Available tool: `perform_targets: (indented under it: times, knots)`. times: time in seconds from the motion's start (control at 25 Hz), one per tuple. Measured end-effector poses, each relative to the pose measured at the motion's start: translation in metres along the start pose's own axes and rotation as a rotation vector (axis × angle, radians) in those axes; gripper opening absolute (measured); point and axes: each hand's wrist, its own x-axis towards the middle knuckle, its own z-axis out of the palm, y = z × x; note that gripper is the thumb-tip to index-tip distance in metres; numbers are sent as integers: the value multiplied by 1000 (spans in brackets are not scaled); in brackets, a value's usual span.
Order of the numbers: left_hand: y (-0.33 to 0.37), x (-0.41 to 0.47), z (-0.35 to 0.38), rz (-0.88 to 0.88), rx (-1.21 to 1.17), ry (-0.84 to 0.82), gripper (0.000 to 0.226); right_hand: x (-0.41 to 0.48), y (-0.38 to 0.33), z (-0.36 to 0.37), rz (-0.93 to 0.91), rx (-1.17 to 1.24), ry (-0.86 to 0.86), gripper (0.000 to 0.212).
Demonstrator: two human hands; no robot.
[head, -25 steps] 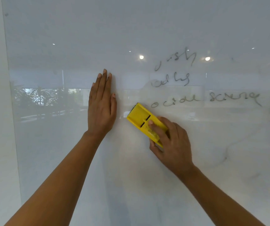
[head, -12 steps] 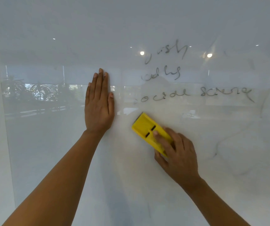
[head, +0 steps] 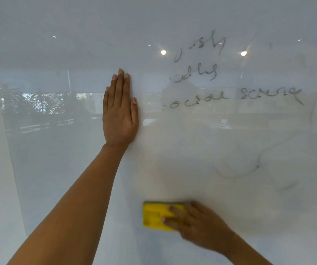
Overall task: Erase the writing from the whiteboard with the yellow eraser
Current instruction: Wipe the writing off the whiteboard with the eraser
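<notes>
Right hand (head: 196, 224) motion-blurred; its fingers cover the right part of the yellow eraser (head: 155, 217), whose edges are smeared too. Both forearms cut off by the bottom edge. Whiteboard (head: 77, 169) runs out of frame at top and right. Remaining writing (head: 230, 96) partly rubbed, not legible.

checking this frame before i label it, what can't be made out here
- Head view: the yellow eraser and right hand are motion-blurred; the fingers cover the eraser's right part.
- Head view: the writing is half wiped and not fully readable.
- Head view: the whiteboard runs past the top, right and bottom edges.
- Head view: whatever lies under the flat left hand is hidden.
</notes>
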Motion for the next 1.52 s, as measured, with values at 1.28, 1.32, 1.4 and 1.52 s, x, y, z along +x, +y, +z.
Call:
perform_targets:
  times: [1.28, 1.32, 1.4, 1.52]
  knots:
    - [-3, -1, 3, 9, -2, 10, 51, 137, 112, -46, 1139, -8, 523, 54]
    - [-3, -1, 3, 10, -4, 12, 51, 138, 101, -41, 993, -2, 449, 56]
    - [-4, -1, 2, 14, -7, 16, 51, 121, 78, -33, 623, -15, 251, 55]
    - [-4, -2, 3, 17, -1, 14, 51, 87, 83, -37, 589, -13, 199, 52]
